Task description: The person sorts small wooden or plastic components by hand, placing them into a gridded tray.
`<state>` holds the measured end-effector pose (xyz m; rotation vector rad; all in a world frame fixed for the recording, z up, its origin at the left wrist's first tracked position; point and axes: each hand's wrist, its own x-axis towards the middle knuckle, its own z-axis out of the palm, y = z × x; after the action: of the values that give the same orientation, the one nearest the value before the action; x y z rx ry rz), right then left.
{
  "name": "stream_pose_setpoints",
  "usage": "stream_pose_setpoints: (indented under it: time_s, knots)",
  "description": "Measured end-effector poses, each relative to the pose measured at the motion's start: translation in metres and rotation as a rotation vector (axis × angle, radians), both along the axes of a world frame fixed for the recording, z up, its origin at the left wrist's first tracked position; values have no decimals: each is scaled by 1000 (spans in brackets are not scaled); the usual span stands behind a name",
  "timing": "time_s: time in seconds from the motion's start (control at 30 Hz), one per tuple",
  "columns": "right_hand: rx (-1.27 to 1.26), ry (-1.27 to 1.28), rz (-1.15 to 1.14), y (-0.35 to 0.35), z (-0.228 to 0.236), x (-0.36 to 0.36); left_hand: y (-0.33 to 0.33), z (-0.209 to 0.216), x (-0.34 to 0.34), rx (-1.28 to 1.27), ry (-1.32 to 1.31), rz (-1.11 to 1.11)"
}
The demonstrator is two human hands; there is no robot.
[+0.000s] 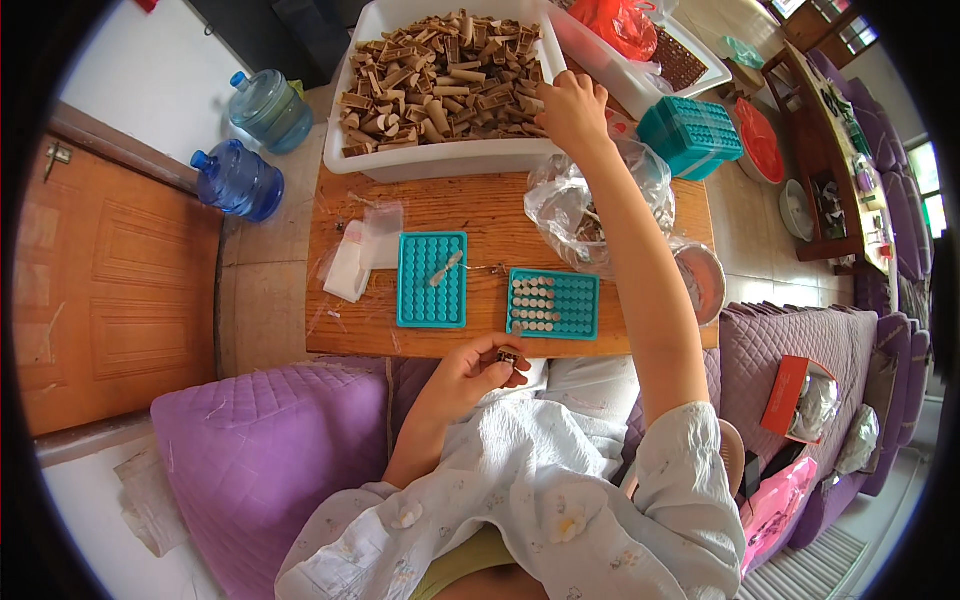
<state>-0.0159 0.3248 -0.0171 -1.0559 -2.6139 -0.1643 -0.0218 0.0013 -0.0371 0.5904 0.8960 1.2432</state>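
My left hand (472, 378) is closed around a small brown-and-dark part (508, 357) near the table's front edge. Far forward, my right hand (577, 112) is at the right rim of a white plastic bin (440, 158), its fingers curled and their tips partly hidden; what they hold cannot be made out. Brown, curved plastic-looking pieces (450, 85) heap up in the bin. Close to my left hand lies a teal dimpled tray (577, 310) with small round silvery pieces (535, 304) in its left part. Another teal tray (432, 290) carries a short pale strip (446, 268).
Beneath my right forearm sits a clear plastic bag (560, 205) with small contents, beside a round tub (703, 282). Stacked teal trays (690, 135) stand at the table's right. White packets (350, 260) lie left. Water jugs (238, 180) stand on the floor; a purple sofa (270, 440) is near.
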Motion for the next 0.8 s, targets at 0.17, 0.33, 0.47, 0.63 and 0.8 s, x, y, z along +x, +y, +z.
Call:
stream_pose_setpoints:
  time_s: [0.17,0.33,0.47,0.63,0.8]
  knots:
    - [155,-180,12,18,-11,-25,2,-4,-6,-10,-83,115]
    - [-174,194,138,15,9,-26,1,0,-8,-36,-89,160]
    - [-701,745,311,-7,29,-7,3,-5,-5,-41,-125,329]
    - [-1318,1129,383,-92,45,56,6,4,-3,36,-303,477]
    - [-1460,1114,282,-189,21,102,4,24,5,110,-91,547]
